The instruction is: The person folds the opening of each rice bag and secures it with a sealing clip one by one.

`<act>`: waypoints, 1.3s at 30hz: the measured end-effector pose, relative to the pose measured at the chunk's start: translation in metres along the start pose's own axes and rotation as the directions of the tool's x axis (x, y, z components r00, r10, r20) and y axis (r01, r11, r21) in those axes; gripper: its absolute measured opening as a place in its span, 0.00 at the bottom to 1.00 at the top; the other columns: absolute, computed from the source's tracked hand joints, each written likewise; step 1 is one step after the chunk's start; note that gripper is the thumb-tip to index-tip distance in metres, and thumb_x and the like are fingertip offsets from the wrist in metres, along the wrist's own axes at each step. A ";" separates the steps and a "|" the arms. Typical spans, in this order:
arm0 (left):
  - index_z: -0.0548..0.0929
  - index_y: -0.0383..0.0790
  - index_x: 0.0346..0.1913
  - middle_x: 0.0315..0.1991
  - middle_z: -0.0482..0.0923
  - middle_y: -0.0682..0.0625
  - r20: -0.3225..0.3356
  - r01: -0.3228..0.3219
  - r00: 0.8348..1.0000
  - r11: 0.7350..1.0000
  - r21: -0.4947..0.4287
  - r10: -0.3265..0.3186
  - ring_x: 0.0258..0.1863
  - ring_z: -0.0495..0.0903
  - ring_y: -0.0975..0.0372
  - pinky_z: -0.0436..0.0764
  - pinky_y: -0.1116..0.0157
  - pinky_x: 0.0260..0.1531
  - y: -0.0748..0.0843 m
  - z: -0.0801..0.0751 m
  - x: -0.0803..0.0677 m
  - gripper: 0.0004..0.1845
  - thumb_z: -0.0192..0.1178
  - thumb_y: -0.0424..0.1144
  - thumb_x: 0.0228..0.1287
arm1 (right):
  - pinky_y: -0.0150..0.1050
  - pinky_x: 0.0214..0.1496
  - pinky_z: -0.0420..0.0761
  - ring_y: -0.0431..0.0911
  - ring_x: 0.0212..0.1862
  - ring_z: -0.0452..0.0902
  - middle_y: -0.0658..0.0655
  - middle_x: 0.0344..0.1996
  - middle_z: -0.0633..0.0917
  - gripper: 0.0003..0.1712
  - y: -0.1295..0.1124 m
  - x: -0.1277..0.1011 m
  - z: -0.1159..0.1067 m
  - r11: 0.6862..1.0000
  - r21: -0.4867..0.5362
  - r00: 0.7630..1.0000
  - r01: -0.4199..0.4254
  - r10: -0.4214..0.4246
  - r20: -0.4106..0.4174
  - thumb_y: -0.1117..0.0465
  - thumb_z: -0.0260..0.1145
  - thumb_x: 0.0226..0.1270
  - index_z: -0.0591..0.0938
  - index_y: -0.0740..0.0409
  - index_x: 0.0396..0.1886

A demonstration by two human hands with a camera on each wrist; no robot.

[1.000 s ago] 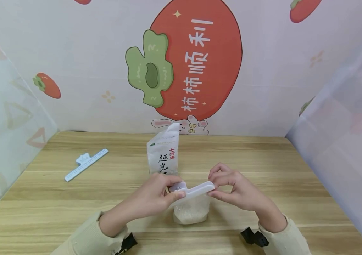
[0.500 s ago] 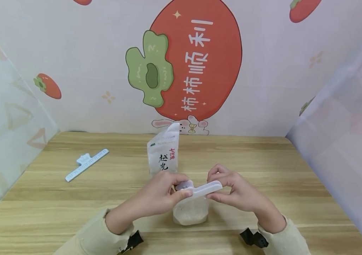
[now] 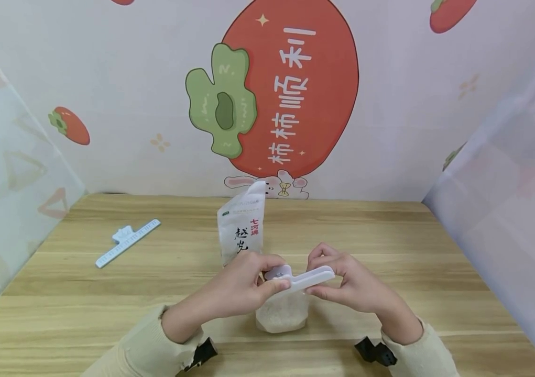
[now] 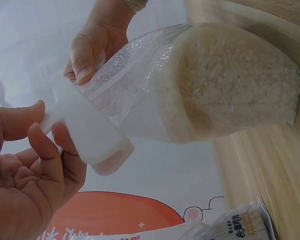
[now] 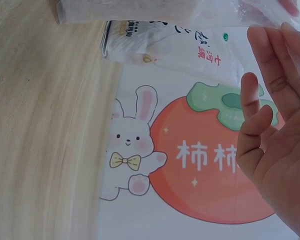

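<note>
1. Left hand (image 3: 243,288) pinches one end of the white plastic sealing clip (image 3: 302,279), right hand (image 3: 347,285) the other.
2. Clear plastic bag of rice (image 3: 282,313) stands near the wooden table (image 3: 390,251)'s front edge; squeeze evenly along the clip.

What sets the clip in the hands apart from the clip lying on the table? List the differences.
The held clip sits across the top of the clear rice bag, pinched by the left hand and right hand; the spare clip lies loose and untouched on the table, far left. The spare clip shows ruler-like marks; the held one looks plain. Both are white.
</note>
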State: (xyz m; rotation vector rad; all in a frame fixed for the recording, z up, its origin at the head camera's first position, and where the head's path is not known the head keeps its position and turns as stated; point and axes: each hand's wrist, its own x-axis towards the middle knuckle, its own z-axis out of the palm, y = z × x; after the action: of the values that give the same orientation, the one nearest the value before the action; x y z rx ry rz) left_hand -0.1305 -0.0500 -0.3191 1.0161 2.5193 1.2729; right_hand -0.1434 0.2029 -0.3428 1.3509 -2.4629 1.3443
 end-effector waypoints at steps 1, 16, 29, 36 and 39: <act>0.86 0.41 0.42 0.27 0.80 0.57 0.002 0.001 1.000 1.000 0.000 -0.001 0.23 0.70 0.70 0.73 0.72 0.23 0.000 0.000 0.000 0.07 0.65 0.40 0.67 | 0.33 0.42 0.78 0.39 0.44 0.73 0.47 0.36 0.79 0.10 0.000 0.000 0.000 1.000 0.001 1.000 -0.003 0.003 0.000 0.68 0.74 0.59 0.85 0.47 0.33; 0.85 0.43 0.41 0.28 0.79 0.57 0.016 -0.047 0.999 0.996 -0.072 0.048 0.29 0.73 0.71 0.75 0.72 0.22 -0.007 -0.003 -0.002 0.07 0.65 0.42 0.67 | 0.34 0.43 0.78 0.39 0.42 0.74 0.47 0.35 0.80 0.07 0.001 0.001 0.000 0.999 0.028 1.000 -0.029 0.029 0.007 0.65 0.73 0.61 0.85 0.49 0.34; 0.86 0.44 0.43 0.31 0.80 0.57 0.028 -0.043 0.999 0.993 -0.109 0.046 0.33 0.74 0.69 0.73 0.72 0.26 -0.012 -0.002 -0.004 0.10 0.66 0.46 0.65 | 0.34 0.44 0.78 0.39 0.43 0.73 0.48 0.36 0.81 0.14 0.003 -0.006 -0.001 0.999 0.028 0.999 -0.045 0.045 0.000 0.69 0.74 0.57 0.85 0.47 0.38; 0.84 0.47 0.49 0.38 0.83 0.57 0.053 0.019 0.998 0.996 -0.091 -0.015 0.41 0.78 0.62 0.76 0.71 0.24 -0.027 -0.004 -0.016 0.14 0.67 0.49 0.64 | 0.37 0.40 0.75 0.39 0.47 0.73 0.48 0.45 0.83 0.23 0.005 -0.015 -0.006 0.998 0.055 0.999 -0.029 0.027 0.034 0.47 0.76 0.56 0.83 0.46 0.50; 0.84 0.48 0.51 0.42 0.84 0.57 0.060 0.065 0.996 0.995 -0.078 -0.061 0.45 0.78 0.60 0.76 0.70 0.31 -0.032 -0.005 -0.023 0.16 0.68 0.50 0.63 | 0.37 0.42 0.76 0.40 0.50 0.75 0.49 0.50 0.83 0.37 0.004 -0.021 -0.008 0.996 0.088 0.998 -0.020 0.015 0.059 0.30 0.66 0.55 0.80 0.48 0.57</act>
State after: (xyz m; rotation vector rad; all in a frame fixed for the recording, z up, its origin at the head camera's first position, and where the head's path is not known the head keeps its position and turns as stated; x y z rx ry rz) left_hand -0.1312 -0.0815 -0.3439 0.9347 2.4171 1.2971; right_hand -0.1360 0.2233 -0.3490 1.4100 -2.4853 1.4543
